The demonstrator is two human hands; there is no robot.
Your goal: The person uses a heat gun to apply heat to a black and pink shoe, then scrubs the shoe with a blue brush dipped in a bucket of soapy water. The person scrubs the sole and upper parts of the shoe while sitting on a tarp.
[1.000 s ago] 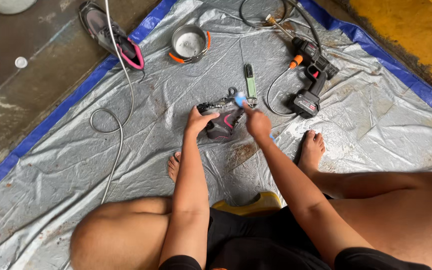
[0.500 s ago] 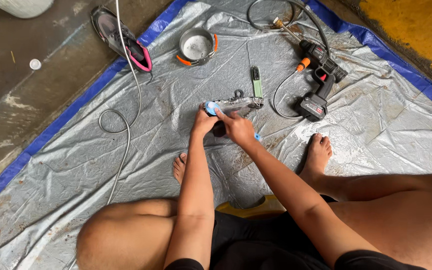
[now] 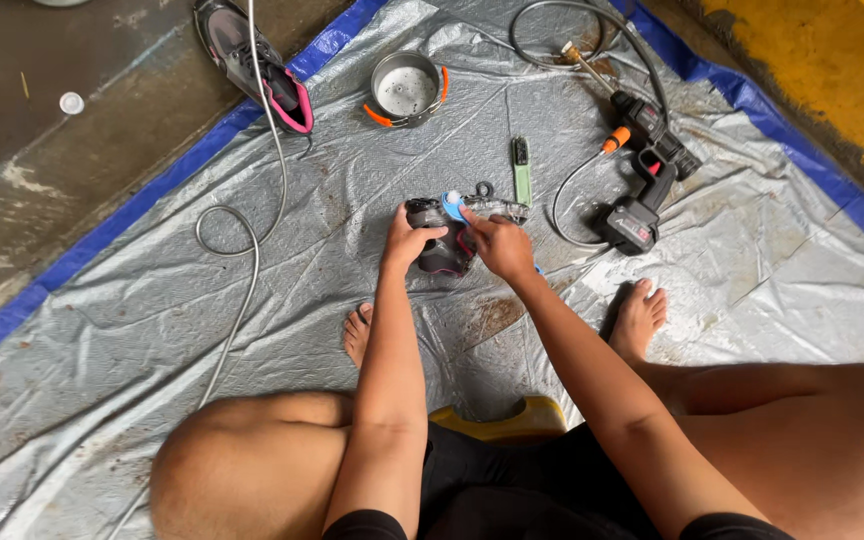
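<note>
Person squats on a low yellow stool [image 3: 512, 415] over a silver tarp with blue edge [image 3: 252, 330], bare feet on the tarp. Left hand [image 3: 407, 240] clamps the heel end of a dark grey sports shoe with pink trim [image 3: 444, 252], fingers wrapped over the top, grip closed on the shoe. The shoe rests on the tarp at centre, turned on its side with the muddy studded sole facing away from the person. Right hand [image 3: 500, 245] holds a small blue-headed brush [image 3: 452, 205], grip closed around its handle; the blue head sits against the sole near the heel end. A bit of blue handle shows behind the right wrist.

Just beyond the shoe, a green flat brush [image 3: 522, 172] lies on the tarp, apart from the hands. Right of it, a black-and-red cordless spray gun [image 3: 642, 190] with an orange fitting, and a grey hose [image 3: 577, 40] looping off toward the top edge. Up top, a round metal pot with orange handles [image 3: 406, 88], whitish liquid inside. The matching second shoe [image 3: 257, 65] lies at the tarp's upper-left edge, partly on the concrete floor [image 3: 42, 170], with a thin hose [image 3: 252, 230] running across it and down the tarp. A small white cap [image 3: 71, 102] sits on the concrete. Rusty brown stains on the tarp near the feet.
</note>
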